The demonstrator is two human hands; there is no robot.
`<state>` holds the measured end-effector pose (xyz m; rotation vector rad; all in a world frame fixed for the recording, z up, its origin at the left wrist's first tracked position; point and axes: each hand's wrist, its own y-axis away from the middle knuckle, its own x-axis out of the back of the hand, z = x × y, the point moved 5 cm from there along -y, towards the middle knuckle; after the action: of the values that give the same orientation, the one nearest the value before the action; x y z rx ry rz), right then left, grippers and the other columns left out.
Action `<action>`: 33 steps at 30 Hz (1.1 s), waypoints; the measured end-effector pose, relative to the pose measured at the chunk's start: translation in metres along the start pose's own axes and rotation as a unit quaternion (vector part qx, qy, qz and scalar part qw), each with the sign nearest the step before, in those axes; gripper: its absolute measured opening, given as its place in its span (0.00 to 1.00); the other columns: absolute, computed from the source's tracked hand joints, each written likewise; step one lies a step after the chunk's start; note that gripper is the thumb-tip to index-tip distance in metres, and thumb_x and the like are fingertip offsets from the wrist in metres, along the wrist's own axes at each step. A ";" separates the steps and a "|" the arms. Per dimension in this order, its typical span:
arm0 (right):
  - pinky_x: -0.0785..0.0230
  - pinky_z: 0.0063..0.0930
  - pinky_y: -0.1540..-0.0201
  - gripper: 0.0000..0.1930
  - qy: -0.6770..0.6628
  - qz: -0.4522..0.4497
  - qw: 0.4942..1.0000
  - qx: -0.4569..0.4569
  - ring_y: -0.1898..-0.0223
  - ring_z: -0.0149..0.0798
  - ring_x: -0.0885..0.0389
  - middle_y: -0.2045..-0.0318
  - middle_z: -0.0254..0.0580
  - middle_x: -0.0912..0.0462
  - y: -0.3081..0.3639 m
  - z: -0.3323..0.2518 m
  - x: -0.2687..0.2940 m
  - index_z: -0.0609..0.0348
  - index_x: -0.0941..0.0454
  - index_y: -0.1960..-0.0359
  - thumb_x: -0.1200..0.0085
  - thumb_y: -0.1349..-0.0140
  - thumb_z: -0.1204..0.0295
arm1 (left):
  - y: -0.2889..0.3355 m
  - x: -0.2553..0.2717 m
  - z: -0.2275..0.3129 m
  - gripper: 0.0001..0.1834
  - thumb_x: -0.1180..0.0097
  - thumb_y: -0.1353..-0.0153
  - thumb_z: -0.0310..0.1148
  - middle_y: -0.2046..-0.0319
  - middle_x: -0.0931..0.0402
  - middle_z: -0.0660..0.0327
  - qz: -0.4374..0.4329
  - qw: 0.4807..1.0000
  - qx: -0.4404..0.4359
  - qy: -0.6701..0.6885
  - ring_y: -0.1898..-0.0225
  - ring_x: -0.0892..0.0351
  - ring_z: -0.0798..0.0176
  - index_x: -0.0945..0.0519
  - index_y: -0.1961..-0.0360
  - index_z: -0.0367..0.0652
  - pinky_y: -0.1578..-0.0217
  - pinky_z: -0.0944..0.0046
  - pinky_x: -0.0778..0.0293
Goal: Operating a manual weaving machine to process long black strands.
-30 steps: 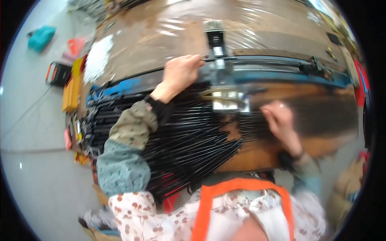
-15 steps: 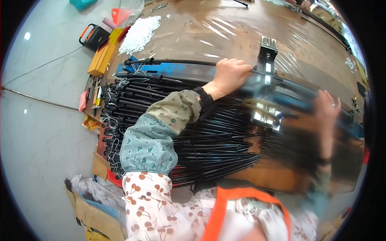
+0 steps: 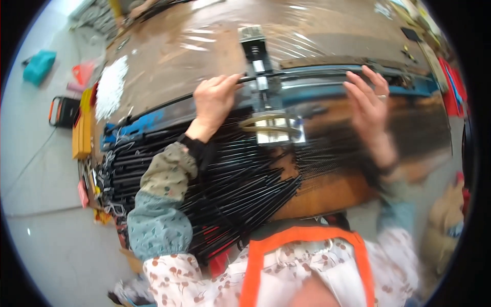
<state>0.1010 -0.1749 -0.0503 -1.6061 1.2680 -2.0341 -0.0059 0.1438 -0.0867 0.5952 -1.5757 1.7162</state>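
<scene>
My left hand (image 3: 216,102) is closed around a long black rod (image 3: 169,103) just left of a metal clamping fixture (image 3: 262,82). The rod crosses the fixture and continues along a blue rail (image 3: 317,92) on its right. Over that rail, near the rod's right stretch, my right hand (image 3: 369,102) has its fingers extended and apart. It is slightly blurred, and I see nothing held in it. Below my left hand lies a broad pile of black rods (image 3: 235,174), with thicker black ends and white strings at the left.
A heap of small white pieces (image 3: 111,87) lies at the table's far left. Beside it stand a yellow box (image 3: 82,133) and, on the floor, a black case with an orange handle (image 3: 65,112). Thin springs (image 3: 327,163) lie right of the rod pile.
The view has shifted, so the table sits further left. My right hand has moved farther right along the rail, and its fingers have spread. My left hand keeps its hold on the rod.
</scene>
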 end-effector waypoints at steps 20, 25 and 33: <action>0.35 0.44 0.42 0.12 -0.105 -0.033 0.993 -0.044 0.46 0.47 0.23 0.57 0.34 0.14 0.030 -0.010 -0.004 0.55 0.16 0.59 0.37 0.46 0.78 | -0.024 -0.008 -0.001 0.13 0.48 0.31 0.38 0.73 0.21 0.50 -0.190 0.980 0.011 0.052 0.71 0.20 0.42 0.26 0.69 0.41 0.71 0.46 0.26; 0.30 0.42 0.45 0.12 -0.130 -0.035 0.985 -0.104 0.51 0.52 0.21 0.61 0.42 0.15 0.045 0.009 -0.013 0.59 0.17 0.59 0.41 0.45 0.83 | -0.017 -0.015 0.011 0.10 0.42 0.37 0.36 0.75 0.25 0.59 -0.075 0.995 -0.024 -0.058 0.71 0.22 0.50 0.27 0.71 0.45 0.70 0.54 0.29; 0.30 0.36 0.56 0.09 -0.162 -0.048 0.975 -0.148 0.62 0.45 0.21 0.70 0.40 0.18 0.017 -0.017 -0.029 0.58 0.17 0.59 0.42 0.41 0.77 | -0.017 -0.013 0.018 0.09 0.41 0.39 0.35 0.76 0.26 0.60 -0.052 0.997 -0.028 -0.058 0.72 0.23 0.54 0.27 0.72 0.46 0.69 0.56 0.31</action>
<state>0.0910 -0.1573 -0.0822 -2.0660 1.4391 -1.5961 0.0128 0.1234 -0.0834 0.7464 -1.6373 1.5812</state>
